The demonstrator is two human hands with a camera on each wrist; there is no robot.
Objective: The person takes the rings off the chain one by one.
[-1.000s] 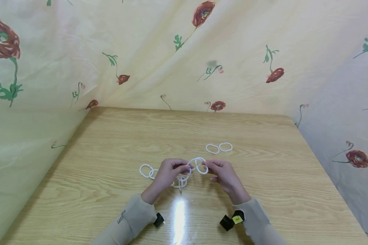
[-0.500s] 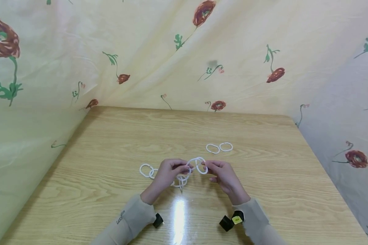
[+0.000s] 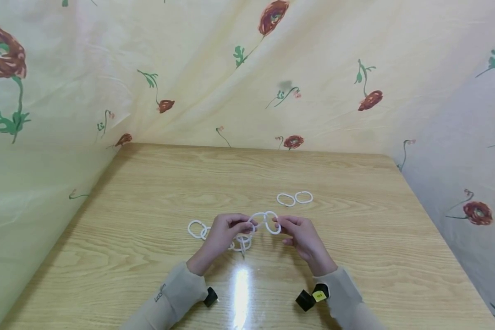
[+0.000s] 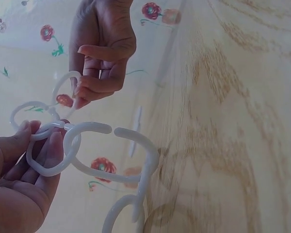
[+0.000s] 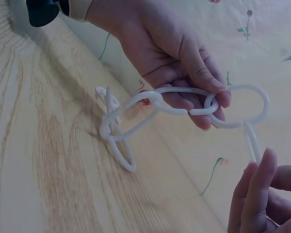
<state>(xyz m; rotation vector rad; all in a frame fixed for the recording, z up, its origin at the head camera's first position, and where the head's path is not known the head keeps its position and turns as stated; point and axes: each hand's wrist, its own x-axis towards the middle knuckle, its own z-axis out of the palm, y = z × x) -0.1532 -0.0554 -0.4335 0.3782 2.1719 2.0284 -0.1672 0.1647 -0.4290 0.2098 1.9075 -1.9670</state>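
Head view, white links [image 3: 266, 219], two-handed grip [image 3: 300, 236]

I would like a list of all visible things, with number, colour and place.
table: one, light wood, middle and foreground
cloth: count unclear, cream with red-brown flowers, around the table
glare: one, white, near side of the table
chain links: count unclear, white, between and below left hand and right hand
further links: at least two, white, left of the left hand
far links: two, white, on the table beyond the hands
wrist devices: at least two, black, at the wrists
label: one, yellow, at the right wrist
sleeves: two, beige, on the forearms
left hand: one, left of centre, pinching a link
right hand: one, right of centre, pinching a link
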